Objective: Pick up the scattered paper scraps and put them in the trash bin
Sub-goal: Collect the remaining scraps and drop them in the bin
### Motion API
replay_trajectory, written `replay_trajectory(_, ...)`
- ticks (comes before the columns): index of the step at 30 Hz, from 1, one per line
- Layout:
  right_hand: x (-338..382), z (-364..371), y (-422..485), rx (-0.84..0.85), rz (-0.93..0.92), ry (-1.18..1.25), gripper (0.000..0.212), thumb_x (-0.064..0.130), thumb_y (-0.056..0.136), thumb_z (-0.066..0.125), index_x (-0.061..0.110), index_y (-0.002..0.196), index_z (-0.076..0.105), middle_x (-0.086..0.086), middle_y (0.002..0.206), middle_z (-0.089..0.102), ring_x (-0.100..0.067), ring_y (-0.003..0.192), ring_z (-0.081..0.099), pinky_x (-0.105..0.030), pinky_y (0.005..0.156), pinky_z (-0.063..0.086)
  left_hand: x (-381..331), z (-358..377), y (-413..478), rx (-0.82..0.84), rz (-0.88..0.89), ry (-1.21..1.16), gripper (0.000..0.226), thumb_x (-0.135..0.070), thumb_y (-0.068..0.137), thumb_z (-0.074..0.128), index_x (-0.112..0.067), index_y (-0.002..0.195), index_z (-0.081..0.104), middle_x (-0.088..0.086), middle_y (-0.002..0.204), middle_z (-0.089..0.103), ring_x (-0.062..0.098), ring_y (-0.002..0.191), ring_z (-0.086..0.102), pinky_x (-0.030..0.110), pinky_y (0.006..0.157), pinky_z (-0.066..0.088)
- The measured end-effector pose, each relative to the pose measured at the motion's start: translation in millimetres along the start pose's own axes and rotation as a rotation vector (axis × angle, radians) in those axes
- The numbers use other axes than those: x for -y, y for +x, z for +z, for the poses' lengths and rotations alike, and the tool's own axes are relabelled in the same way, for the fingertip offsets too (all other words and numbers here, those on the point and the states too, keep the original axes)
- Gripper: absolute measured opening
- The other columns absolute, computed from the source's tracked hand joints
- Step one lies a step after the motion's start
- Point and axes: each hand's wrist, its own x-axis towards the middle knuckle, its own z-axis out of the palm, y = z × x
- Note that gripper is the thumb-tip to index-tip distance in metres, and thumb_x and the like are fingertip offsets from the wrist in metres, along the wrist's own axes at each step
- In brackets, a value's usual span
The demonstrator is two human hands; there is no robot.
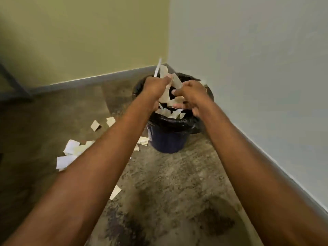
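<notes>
A dark blue trash bin lined with a black bag stands in the corner of the room. Both arms reach over its mouth. My left hand grips a bunch of white paper scraps that stick up above the fist. My right hand is beside it over the bin, fingers pinching the lower end of the same bunch. More scraps lie inside the bin. Several loose scraps are scattered on the floor to the left, with one near my left forearm.
The yellow wall and the pale wall meet just behind the bin. A dark metal frame leg stands at the far left. The mottled floor stretches between my arms.
</notes>
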Motion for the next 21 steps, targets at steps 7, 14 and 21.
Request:
replay_trajectory(7, -6.5, 8.0, 3.6, -0.061, -0.023, -0.096, 0.01, 0.009, 0.096, 0.072, 0.015, 0.097, 0.064, -0.012, 0.113, 0.066, -0.026, 0.103, 0.067, -0.046, 0.075, 0.069, -10.0, -5.3, -26.5, 0.052, -0.024, 0.034, 0.036, -0.044, 0.105, 0.061, -0.014, 0.125, 0.065, -0.003, 0.089, 0.063, 0.016, 0.077, 0.058, 0.031, 0.068, 0.047)
replay_trajectory(14, 6.6, 42.0, -14.7, -0.108, -0.204, -0.113, 0.012, 0.012, 0.092, 0.065, 0.014, 0.083, 0.072, -0.01, 0.082, 0.073, -0.019, 0.073, 0.07, -0.032, 0.06, 0.064, -8.0, -56.5, -41.1, -0.048, 0.188, -0.187, 0.026, -0.038, 0.109, 0.055, -0.015, 0.105, 0.066, 0.008, 0.091, 0.071, 0.017, 0.063, 0.068, 0.027, 0.053, 0.055)
replay_trajectory(21, -0.2, 115.0, -59.6, 0.125, -0.294, -0.139, 0.009, 0.006, 0.091, 0.068, 0.01, 0.091, 0.076, -0.005, 0.073, 0.074, -0.017, 0.059, 0.067, -0.028, 0.054, 0.056, 74.0, -144.6, -52.3, -0.365, 0.056, -0.189, 0.033, -0.036, 0.108, 0.054, -0.013, 0.094, 0.071, -0.002, 0.062, 0.057, 0.011, 0.043, 0.046, 0.019, 0.042, 0.033)
